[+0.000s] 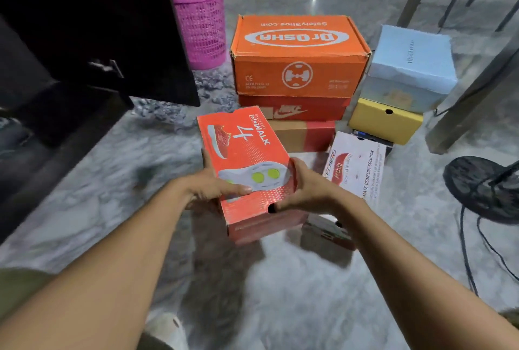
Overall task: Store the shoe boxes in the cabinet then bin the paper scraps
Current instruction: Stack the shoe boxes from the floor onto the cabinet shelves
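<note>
Both hands clamp the red Go Walk shoe box [247, 170] above the marble floor [112, 181], left hand [207, 187] on its left side, right hand [306, 189] on its right, fingers wrapped around the edges. The dark cabinet door [112, 41] stands open at left. Swinging the box that way, a corner could clip the door, or the lid could slip loose under the sideways squeeze.

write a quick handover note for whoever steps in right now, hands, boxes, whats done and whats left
Left hand and right hand grip the red Go Walk box between them, lifted off the floor.
Dark cabinet stands to the left, door open.
Still waiting: orange Dr Osha box on the Nike box, light blue box on the yellow box, white Skechers box.
Paper scraps lie near the pink bin, not yet binned.
</note>
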A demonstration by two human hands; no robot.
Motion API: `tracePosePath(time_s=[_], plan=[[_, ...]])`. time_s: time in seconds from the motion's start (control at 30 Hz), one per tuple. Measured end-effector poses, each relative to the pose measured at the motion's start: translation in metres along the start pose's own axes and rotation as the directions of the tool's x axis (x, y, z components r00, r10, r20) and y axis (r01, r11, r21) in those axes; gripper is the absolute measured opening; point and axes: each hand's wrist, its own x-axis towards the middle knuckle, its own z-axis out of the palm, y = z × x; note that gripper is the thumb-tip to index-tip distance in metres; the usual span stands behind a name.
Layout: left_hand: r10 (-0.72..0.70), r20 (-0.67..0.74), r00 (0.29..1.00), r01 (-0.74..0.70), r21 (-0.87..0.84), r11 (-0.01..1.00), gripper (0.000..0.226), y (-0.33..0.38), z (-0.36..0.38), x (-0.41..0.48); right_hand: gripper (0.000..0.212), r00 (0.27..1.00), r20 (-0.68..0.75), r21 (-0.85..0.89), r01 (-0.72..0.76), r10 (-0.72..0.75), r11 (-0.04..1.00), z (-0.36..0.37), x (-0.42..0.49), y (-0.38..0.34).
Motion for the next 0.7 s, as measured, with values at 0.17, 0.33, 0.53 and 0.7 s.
tracePosePath(time_s=[0.17,0.33,0.53,0.7], plan=[[-0.032,-0.241,0.970,0.001,-0.130,0.992,0.140,-0.028,-0.061,-0.009,0.113,0.988,0.027,0.058,0.148,-0.150,0.987,0.025,0.047,-0.049],[-0.060,-0.318,0.946,-0.051,-0.330,0.942,0.124,-0.021,-0.118,-0.020,0.085,0.963,0.046,0.028,0.266,-0.267,0.964,0.035,0.093,-0.108],[-0.085,-0.391,0.917,-0.045,-0.310,0.950,0.030,-0.011,-0.195,-0.032,0.072,0.938,0.093,-0.109,0.343,-0.334,0.933,0.049,0.161,-0.191],[-0.086,-0.446,0.891,-0.088,-0.355,0.931,0.033,-0.023,-0.269,-0.023,0.070,0.916,0.101,-0.268,0.401,-0.388,0.876,0.075,0.224,-0.267]])
